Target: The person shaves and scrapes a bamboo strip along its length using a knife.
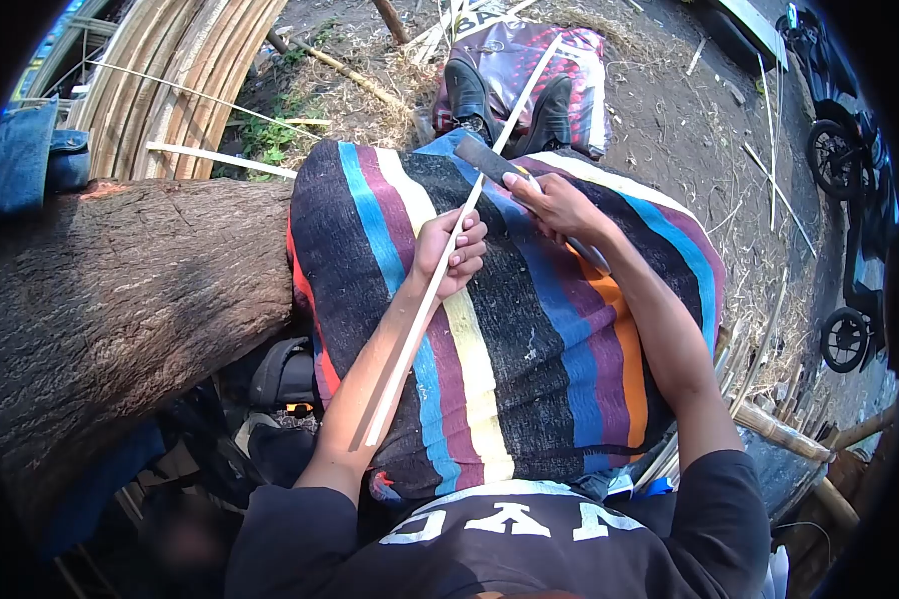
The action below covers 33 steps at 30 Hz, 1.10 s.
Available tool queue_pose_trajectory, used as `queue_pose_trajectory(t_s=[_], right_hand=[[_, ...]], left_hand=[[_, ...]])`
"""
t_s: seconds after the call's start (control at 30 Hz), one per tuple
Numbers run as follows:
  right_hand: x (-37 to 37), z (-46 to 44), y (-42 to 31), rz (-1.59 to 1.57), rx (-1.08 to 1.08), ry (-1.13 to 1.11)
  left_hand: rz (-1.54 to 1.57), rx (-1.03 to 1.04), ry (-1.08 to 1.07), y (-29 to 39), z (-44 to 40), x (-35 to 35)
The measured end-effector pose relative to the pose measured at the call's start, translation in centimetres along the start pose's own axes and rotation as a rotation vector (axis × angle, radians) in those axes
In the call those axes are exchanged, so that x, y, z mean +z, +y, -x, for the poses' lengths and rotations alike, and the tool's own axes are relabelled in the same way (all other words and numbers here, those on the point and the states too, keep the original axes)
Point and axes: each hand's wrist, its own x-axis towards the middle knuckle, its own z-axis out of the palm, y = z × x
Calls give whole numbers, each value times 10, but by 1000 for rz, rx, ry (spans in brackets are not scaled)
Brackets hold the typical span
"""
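A long pale strip (417, 324) runs diagonally from near my left elbow up past my shoes. My left hand (450, 249) is closed around its middle, above my lap. My right hand (559, 207) grips a knife, whose wide dark blade (484, 157) lies against the strip just beyond my left hand. Part of the handle sticks out below my right palm. A striped cloth (509, 339) covers my lap beneath both hands.
A thick log (130, 299) lies at the left, with a stack of curved wooden slats (175, 80) behind it. A printed sack (584, 75) is under my shoes. Motorbikes (849, 200) stand far right; bamboo pieces (784, 434) lie lower right.
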Motion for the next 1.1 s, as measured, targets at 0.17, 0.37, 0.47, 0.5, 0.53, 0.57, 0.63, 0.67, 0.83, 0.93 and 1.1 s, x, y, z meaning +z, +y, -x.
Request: queue_pose_trajectory(t_s=[0.17,0.37,0.47,0.5,0.53,0.57,0.63,0.67,0.83,0.93,1.1], right_hand=[[-10,-19,14,47,15,179],[-5,-2,1,33,-52,125],[-9,-7,14,211,-177,128],[-8,-7,20,334,-446,139],[-5,-16,42,859,-667,100],[-3,-17,36,857,-670,96],[1,-9,16,282,-106,18],[0,-5,11,44,-177,153],[3,-9,18,102,-308,200],[3,-10,16,172,-319,178],[4,-6,9,89,-196,134]], left_hand=[[-264,16,153,4,-5,16],[-393,57,219,5,-7,15],[-437,80,243,5,-3,22],[-451,99,274,7,-1,26],[-450,102,277,8,0,26],[-482,101,290,9,1,26],[-508,95,307,7,1,23],[-491,103,273,7,-3,24],[-456,123,222,13,-1,29],[-455,118,207,11,4,23],[-439,110,138,19,2,21]])
